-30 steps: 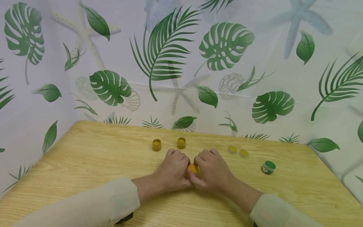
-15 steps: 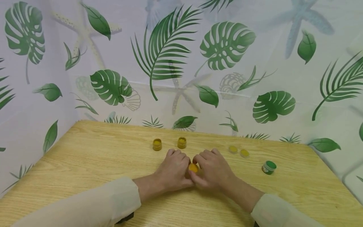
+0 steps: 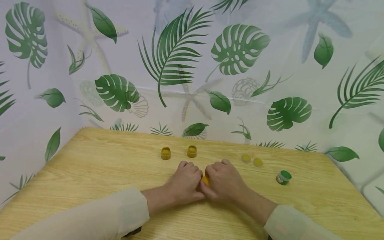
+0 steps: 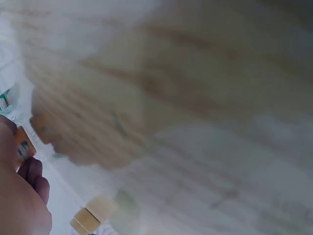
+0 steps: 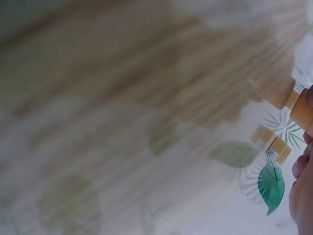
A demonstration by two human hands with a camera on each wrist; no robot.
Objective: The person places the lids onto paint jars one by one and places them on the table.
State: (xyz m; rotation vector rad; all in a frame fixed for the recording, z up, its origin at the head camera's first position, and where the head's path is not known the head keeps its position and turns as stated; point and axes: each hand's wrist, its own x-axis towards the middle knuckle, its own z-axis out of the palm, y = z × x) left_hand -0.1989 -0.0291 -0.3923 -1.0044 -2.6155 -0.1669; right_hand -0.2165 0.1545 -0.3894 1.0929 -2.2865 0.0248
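Between both hands, in the middle of the table, is a small orange-topped paint jar (image 3: 205, 180). My left hand (image 3: 186, 184) grips it from the left with curled fingers. From the right, my right hand (image 3: 225, 181) pinches it, its thumb lying toward the left thumb. Most of the jar is hidden by the hands in the head view. At the left edge of the left wrist view the orange jar (image 4: 24, 144) shows a label between thumb and fingers. In the right wrist view part of the orange jar (image 5: 301, 115) shows at the right edge.
Two open yellow paint jars (image 3: 166, 153) stand behind the hands on the wooden table (image 3: 105, 160). Two yellow-centred round lids (image 3: 246, 158) lie to the right. Farther right stands a green paint jar (image 3: 283, 177). A leaf-printed sheet (image 3: 180, 110) hangs behind the table.
Both hands keep their grip on the orange jar. The left knuckles have shifted slightly down and right, and less of the jar's orange top shows between the hands.
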